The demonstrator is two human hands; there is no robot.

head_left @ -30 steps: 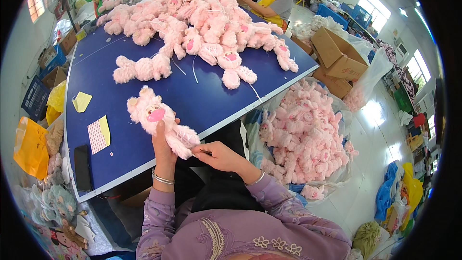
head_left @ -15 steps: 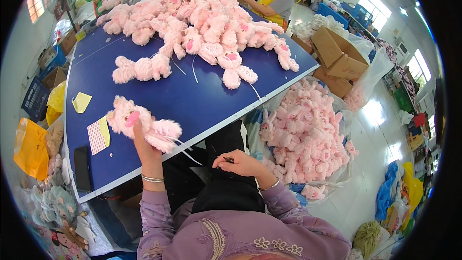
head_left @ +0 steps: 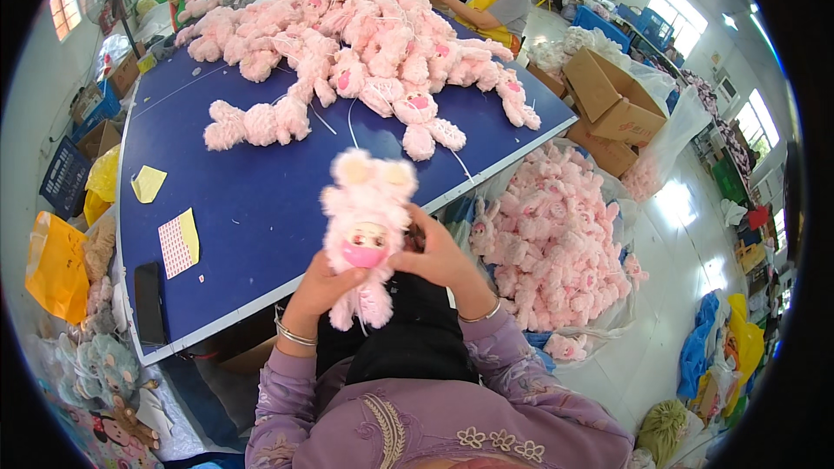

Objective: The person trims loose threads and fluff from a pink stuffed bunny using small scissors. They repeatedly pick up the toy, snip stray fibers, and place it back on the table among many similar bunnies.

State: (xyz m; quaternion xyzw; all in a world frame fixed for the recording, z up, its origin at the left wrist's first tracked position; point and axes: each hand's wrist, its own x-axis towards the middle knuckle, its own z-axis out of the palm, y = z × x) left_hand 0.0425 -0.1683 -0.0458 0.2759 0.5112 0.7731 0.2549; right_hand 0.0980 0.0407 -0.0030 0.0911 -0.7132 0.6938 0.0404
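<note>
A pink plush toy (head_left: 369,200) with rounded pale ears and a bright pink muzzle hangs in front of me over the table's near edge, its face toward me. My left hand (head_left: 332,285) is closed around its lower left side, the thumb lying below the muzzle. On the other side, my right hand (head_left: 439,254) grips it too, thumb against the fur and fingers partly hidden behind. Something small and dark (head_left: 415,236) shows between that hand and the toy; its kind is unclear.
A heap of similar pink plush toys (head_left: 373,30) covers the far part of the blue table (head_left: 234,191). A sticker sheet (head_left: 179,245) and black phone-like slab (head_left: 149,304) lie at left. To the right are a big bag of plush toys (head_left: 552,234) and an open carton (head_left: 612,104). Co-workers sit beyond.
The plush toy has moved right and toward me, now upright and facing me. My right hand has risen from my lap to grip it alongside my left.
</note>
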